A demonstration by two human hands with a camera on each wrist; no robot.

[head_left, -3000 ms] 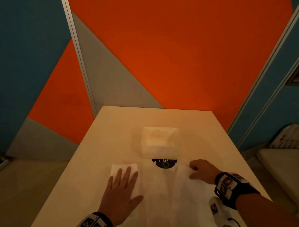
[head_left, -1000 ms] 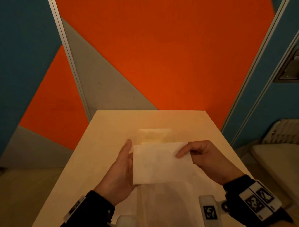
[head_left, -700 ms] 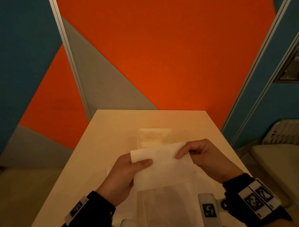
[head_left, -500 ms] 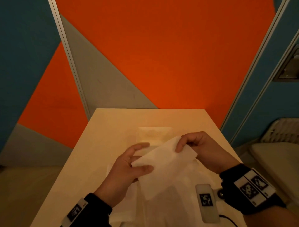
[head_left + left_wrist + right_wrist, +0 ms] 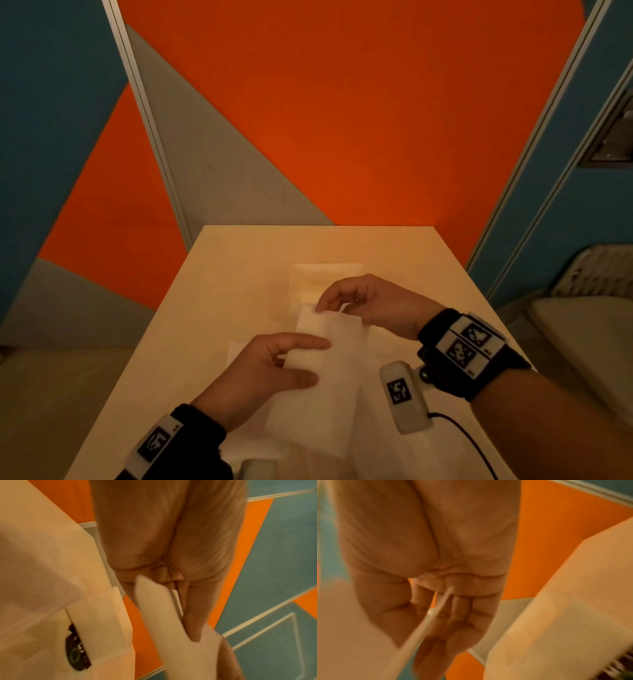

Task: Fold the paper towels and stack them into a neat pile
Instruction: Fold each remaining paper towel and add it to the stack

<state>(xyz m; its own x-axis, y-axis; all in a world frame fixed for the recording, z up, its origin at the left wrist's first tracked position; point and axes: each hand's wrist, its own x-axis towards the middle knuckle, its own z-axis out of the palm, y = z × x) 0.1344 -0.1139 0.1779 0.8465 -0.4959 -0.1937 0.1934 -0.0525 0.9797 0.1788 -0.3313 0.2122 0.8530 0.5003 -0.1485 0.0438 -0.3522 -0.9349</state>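
Above the near half of the table (image 5: 239, 260), the left hand (image 5: 260, 373) reaches in from the lower left, thumb and forefinger pinching the near-left edge of a paper towel (image 5: 322, 377) held off the tabletop. Past it, the right hand (image 5: 370, 301) comes from the right with wrist bent, fingertips curled down and pinching the towel's far corner. Beyond both hands a pale box (image 5: 325, 277) sits on the table.
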